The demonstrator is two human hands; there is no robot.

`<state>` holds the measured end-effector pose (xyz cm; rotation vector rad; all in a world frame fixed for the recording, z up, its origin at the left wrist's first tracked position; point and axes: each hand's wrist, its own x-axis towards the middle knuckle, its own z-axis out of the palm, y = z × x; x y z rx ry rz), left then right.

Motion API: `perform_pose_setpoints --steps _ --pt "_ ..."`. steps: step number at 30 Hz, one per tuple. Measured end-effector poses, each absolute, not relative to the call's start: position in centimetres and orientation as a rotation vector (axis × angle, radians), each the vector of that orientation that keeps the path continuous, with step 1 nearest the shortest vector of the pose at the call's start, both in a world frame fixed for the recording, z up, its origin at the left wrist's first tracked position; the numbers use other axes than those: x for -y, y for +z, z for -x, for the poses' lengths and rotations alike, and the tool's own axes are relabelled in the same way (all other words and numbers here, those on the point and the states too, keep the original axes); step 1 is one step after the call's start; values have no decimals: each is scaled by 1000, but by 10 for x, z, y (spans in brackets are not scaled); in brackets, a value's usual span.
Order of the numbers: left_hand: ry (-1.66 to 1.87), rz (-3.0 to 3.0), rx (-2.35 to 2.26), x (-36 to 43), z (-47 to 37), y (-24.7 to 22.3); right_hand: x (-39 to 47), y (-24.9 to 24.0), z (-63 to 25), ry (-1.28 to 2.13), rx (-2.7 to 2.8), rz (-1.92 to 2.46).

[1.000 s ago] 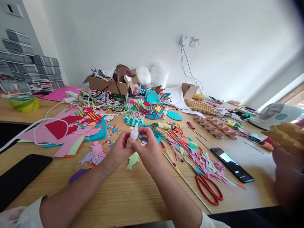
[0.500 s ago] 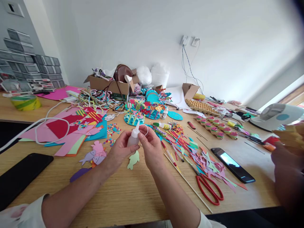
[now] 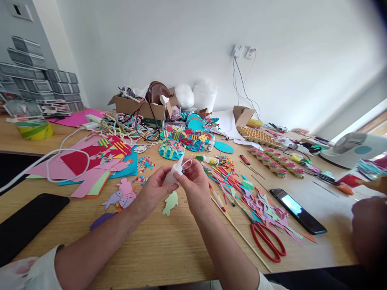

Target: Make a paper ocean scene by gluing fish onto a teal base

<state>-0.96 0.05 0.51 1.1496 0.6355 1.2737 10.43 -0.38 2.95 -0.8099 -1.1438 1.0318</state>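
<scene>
Above the middle of the table, both my hands are closed round a small white squeeze bottle (image 3: 173, 174) with a pointed nozzle and a thin white loop at its neck. The fingers of my left hand (image 3: 157, 186) wrap its body. My right hand (image 3: 195, 183) grips near the collar, thumb and fingers by the loop. The bottle leans to the right, nozzle up. Just below it a pale green paper fish (image 3: 171, 203) lies flat on the table. To the left is a small pile of pink and lilac paper fish (image 3: 124, 195), beside a purple paper piece (image 3: 102, 220).
Red-handled scissors (image 3: 267, 241), a wooden stick (image 3: 242, 233), paper scraps (image 3: 269, 207) and a phone (image 3: 298, 211) lie to the right. A black phone (image 3: 33, 225) is at left. Decorated blue discs (image 3: 171, 151) stand behind. Another person's hand (image 3: 367, 221) is at the right edge.
The bottle has tipped further to the right in my hands, and its loop shows more openly. The other person's hand at the right edge has moved lower.
</scene>
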Motion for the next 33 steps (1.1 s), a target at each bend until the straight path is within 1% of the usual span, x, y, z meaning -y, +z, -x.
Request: perform_pose_setpoints --steps 5,8,16,24,29,31,33 --pt "1211 -1160 -583 2 11 9 7 37 -112 1095 1148 738" --pt "1237 -1158 -560 3 11 9 7 40 -115 1143 1187 738" --pt "1285 -1144 -575 3 8 3 4 34 -103 971 1132 851" --pt "1210 -1144 -542 3 13 9 7 52 -120 1257 1194 678" --pt "1169 -1143 -517 5 13 12 3 55 -129 1332 1343 642" --pt "1173 -1120 -524 6 12 12 2 53 -129 1292 1353 671" --pt "1193 -1104 -522 6 12 11 2 50 -126 1174 1323 739"
